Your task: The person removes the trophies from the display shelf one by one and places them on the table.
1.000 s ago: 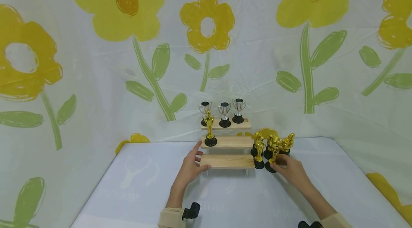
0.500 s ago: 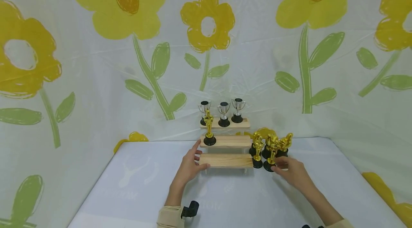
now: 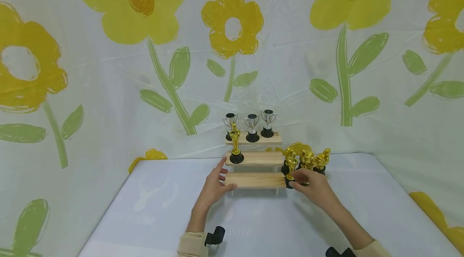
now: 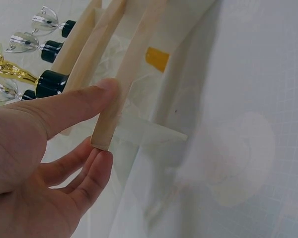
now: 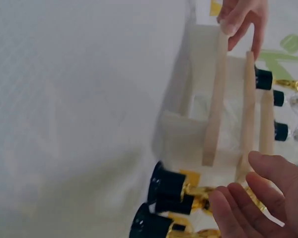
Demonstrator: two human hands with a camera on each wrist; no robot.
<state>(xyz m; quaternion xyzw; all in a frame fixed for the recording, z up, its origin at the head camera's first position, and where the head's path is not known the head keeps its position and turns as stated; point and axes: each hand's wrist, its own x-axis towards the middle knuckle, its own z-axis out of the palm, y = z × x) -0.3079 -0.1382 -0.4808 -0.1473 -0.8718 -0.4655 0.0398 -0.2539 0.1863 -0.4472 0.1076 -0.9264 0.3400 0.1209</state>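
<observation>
My left hand (image 3: pixel 212 187) grips the left end of a three-step wooden display stand (image 3: pixel 255 180), thumb on the lowest board and fingers bent at its end. On the middle step's left end stands a gold figurine trophy (image 3: pixel 235 142). Three silver trophy cups (image 3: pixel 252 121) are on the top step. Beside the stand's right end, my right hand (image 3: pixel 316 187) reaches to the front gold figurine trophy (image 3: pixel 291 161), thumb and fingers apart around it. In the right wrist view that hand's fingertips are near the gold part of a black-based trophy (image 5: pixel 166 184); contact is unclear.
Several more gold figurine trophies (image 3: pixel 322 159) stand clustered on the table right of the stand, partly hidden by my right hand. The white-covered table (image 3: pixel 156 204) extends around the stand. Behind hangs a flower-printed cloth (image 3: pixel 282 67).
My right hand has moved left, from the front right gold trophy to the one nearest the stand. My left hand stays on the stand's left end.
</observation>
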